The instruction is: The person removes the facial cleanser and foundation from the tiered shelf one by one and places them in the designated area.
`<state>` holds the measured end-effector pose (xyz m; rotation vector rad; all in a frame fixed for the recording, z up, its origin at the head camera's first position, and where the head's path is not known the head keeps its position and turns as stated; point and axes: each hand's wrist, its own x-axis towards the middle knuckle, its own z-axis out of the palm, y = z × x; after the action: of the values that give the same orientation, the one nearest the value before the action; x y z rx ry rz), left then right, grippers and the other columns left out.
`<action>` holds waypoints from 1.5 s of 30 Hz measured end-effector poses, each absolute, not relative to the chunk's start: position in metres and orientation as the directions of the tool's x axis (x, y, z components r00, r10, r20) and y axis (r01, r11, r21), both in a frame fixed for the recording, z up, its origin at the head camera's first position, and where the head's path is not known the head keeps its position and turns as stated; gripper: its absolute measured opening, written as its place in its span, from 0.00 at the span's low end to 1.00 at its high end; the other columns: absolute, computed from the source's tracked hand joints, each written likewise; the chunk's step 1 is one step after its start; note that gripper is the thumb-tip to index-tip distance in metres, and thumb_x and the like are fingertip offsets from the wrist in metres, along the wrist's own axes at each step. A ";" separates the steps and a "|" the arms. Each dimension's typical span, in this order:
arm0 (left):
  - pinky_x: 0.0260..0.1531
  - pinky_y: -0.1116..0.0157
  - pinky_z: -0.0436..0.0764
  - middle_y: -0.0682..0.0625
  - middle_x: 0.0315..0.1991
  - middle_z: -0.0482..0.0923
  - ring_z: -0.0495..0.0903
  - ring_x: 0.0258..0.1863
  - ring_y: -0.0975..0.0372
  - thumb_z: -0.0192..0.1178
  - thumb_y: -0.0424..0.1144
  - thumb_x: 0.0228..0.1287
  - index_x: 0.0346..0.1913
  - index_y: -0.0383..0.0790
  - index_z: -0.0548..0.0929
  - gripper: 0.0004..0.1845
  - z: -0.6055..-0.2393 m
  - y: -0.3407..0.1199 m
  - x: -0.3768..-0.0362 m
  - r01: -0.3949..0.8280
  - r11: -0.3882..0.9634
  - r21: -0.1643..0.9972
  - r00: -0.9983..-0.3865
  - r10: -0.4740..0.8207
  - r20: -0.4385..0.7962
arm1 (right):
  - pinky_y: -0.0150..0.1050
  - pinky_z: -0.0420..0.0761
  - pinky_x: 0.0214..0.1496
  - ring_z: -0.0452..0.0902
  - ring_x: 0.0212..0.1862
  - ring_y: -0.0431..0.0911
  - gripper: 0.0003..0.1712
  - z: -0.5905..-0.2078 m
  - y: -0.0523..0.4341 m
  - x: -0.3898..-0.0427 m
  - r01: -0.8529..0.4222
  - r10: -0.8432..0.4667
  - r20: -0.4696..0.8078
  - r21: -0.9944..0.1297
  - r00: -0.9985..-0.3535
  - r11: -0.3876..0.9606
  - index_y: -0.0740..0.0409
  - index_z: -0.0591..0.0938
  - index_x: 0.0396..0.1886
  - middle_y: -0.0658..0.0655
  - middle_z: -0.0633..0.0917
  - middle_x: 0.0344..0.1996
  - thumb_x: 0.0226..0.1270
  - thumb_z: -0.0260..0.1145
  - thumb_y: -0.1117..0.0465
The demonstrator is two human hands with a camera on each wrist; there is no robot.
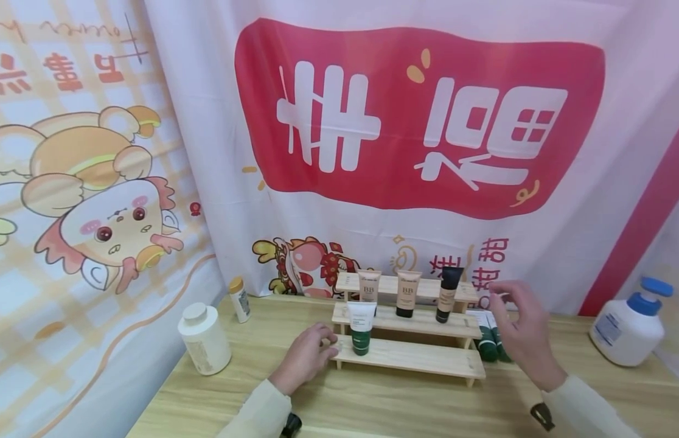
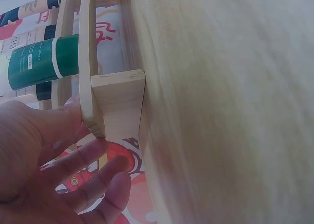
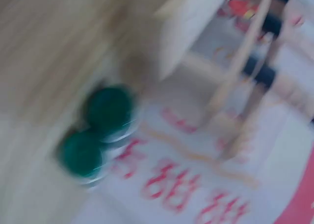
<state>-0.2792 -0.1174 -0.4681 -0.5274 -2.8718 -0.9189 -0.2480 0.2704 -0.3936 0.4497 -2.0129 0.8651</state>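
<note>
A three-step wooden shelf [image 1: 410, 358] stands on the table. A green and white tube [image 1: 361, 328] is upright on its lowest step, with two beige BB tubes [image 1: 407, 293] and a black-capped tube [image 1: 448, 294] higher up. My left hand [image 1: 309, 356] rests at the shelf's left end [image 2: 117, 104], fingers [image 2: 93, 158] fairly straight beside the side board, the green tube [image 2: 39, 62] just past them. My right hand [image 1: 522, 331] hovers with relaxed fingers, holding nothing, above two green-capped tubes [image 1: 488, 342] standing right of the shelf. The right wrist view is blurred; the green caps [image 3: 109, 109] show.
A white jar with a beige lid [image 1: 204, 337] and a small yellow-capped bottle [image 1: 240, 298] stand at the table's left. A large white pump bottle with a blue top [image 1: 630, 325] stands far right. A printed cloth banner [image 1: 416, 121] hangs close behind.
</note>
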 end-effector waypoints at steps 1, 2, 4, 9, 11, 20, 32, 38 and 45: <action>0.43 0.59 0.80 0.53 0.44 0.76 0.77 0.41 0.59 0.68 0.38 0.56 0.41 0.43 0.83 0.10 -0.468 -0.118 -0.279 0.347 0.760 0.550 -0.937 0.298 0.180 | 0.25 0.70 0.45 0.71 0.41 0.42 0.11 -0.390 0.263 -0.247 -0.657 -0.025 0.865 -0.361 -0.501 0.662 0.65 0.79 0.45 0.56 0.80 0.41 0.64 0.58 0.70; 0.43 0.59 0.80 0.53 0.44 0.76 0.77 0.41 0.59 0.68 0.38 0.56 0.41 0.43 0.83 0.10 -0.468 -0.118 -0.279 0.348 0.758 0.552 -0.937 0.299 0.180 | 0.25 0.71 0.44 0.71 0.40 0.41 0.12 -0.386 0.255 -0.246 -0.700 -0.058 0.882 -0.329 -0.467 0.634 0.65 0.79 0.45 0.56 0.80 0.41 0.62 0.58 0.71; 0.43 0.59 0.80 0.53 0.44 0.76 0.77 0.41 0.59 0.67 0.38 0.56 0.41 0.43 0.83 0.10 -0.467 -0.118 -0.279 0.345 0.756 0.556 -0.938 0.300 0.175 | 0.27 0.73 0.42 0.72 0.39 0.40 0.13 -0.382 0.241 -0.245 -0.765 -0.110 0.901 -0.286 -0.420 0.576 0.66 0.79 0.45 0.57 0.80 0.40 0.58 0.59 0.72; 0.43 0.59 0.80 0.52 0.44 0.76 0.77 0.41 0.59 0.67 0.38 0.56 0.42 0.42 0.83 0.11 -0.464 -0.116 -0.277 0.337 0.753 0.566 -0.940 0.301 0.160 | 0.29 0.75 0.39 0.73 0.37 0.41 0.17 -0.380 0.210 -0.244 -0.830 -0.195 0.889 -0.282 -0.415 0.481 0.65 0.78 0.45 0.55 0.79 0.40 0.52 0.64 0.74; 0.43 0.59 0.80 0.52 0.44 0.76 0.77 0.41 0.58 0.67 0.38 0.56 0.42 0.42 0.82 0.11 -0.464 -0.116 -0.277 0.334 0.751 0.569 -0.941 0.301 0.156 | 0.30 0.75 0.38 0.72 0.37 0.41 0.20 -0.378 0.198 -0.241 -0.842 -0.227 0.877 -0.289 -0.424 0.456 0.62 0.78 0.46 0.53 0.79 0.41 0.52 0.66 0.74; 0.43 0.59 0.80 0.53 0.44 0.76 0.77 0.41 0.58 0.68 0.38 0.55 0.42 0.43 0.83 0.11 -0.463 -0.117 -0.278 0.344 0.758 0.554 -0.938 0.300 0.172 | 0.32 0.78 0.42 0.72 0.46 0.41 0.27 -0.381 0.152 -0.239 -0.820 -0.373 0.779 -0.298 -0.505 0.488 0.50 0.75 0.55 0.48 0.76 0.49 0.54 0.73 0.62; 0.42 0.59 0.80 0.54 0.42 0.76 0.77 0.41 0.57 0.68 0.37 0.56 0.41 0.43 0.83 0.10 -0.461 -0.117 -0.277 0.349 0.754 0.556 -0.936 0.307 0.171 | 0.40 0.82 0.43 0.74 0.45 0.41 0.32 -0.424 0.105 -0.264 -0.738 -0.349 0.678 -0.440 -0.647 0.512 0.50 0.74 0.54 0.46 0.74 0.49 0.49 0.77 0.61; 0.42 0.59 0.80 0.53 0.42 0.77 0.77 0.41 0.57 0.68 0.37 0.55 0.40 0.42 0.83 0.09 -0.460 -0.117 -0.275 0.356 0.759 0.545 -0.934 0.308 0.180 | 0.38 0.82 0.40 0.74 0.42 0.38 0.31 -0.433 0.091 -0.260 -0.719 -0.283 0.699 -0.469 -0.657 0.513 0.51 0.72 0.55 0.47 0.75 0.47 0.51 0.75 0.67; 0.43 0.58 0.80 0.53 0.43 0.76 0.77 0.42 0.57 0.68 0.37 0.55 0.41 0.42 0.83 0.10 -0.463 -0.118 -0.274 0.343 0.755 0.559 -0.938 0.300 0.172 | 0.37 0.82 0.39 0.75 0.39 0.38 0.31 -0.433 0.100 -0.251 -0.735 -0.226 0.731 -0.510 -0.644 0.448 0.52 0.73 0.53 0.45 0.75 0.43 0.51 0.72 0.75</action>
<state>-0.2738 -0.1179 -0.4626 -0.5278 -2.8757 -0.9374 -0.2514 0.1003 -0.4333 0.8008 -2.1229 1.1459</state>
